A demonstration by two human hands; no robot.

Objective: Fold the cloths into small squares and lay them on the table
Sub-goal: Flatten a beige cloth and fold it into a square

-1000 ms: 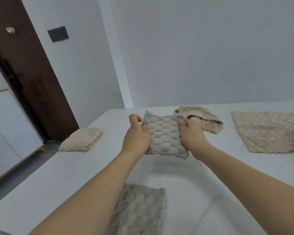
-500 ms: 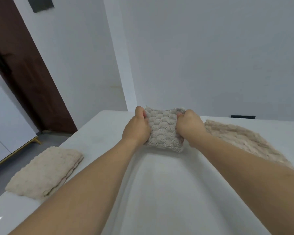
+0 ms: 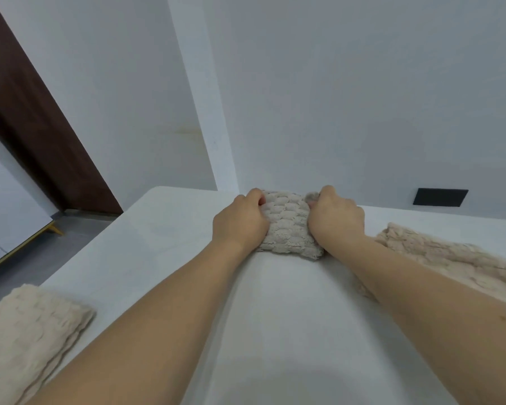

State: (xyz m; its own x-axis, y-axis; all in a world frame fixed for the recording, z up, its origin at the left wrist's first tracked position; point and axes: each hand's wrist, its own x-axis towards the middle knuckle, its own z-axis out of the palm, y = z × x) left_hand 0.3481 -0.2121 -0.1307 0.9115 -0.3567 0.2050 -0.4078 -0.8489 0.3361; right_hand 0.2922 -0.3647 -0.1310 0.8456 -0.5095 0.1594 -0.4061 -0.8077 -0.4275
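At the centre of the frame, near the far edge of the white table [image 3: 158, 244], a folded grey cloth [image 3: 287, 226] is being gripped from both sides. Its left side is being held by the left hand [image 3: 240, 223] and its right side by the right hand [image 3: 336, 217], fingers curled on it. A folded beige cloth [image 3: 27, 331] is lying at lower left, and another beige cloth [image 3: 450, 264] at right.

White table [image 3: 164, 244] with three cloths on it

A folded grey cloth [image 3: 287, 226] sits near the far edge by the wall; a folded beige cloth [image 3: 27, 331] lies at the near left edge; a rumpled beige cloth [image 3: 450, 261] lies to the right.
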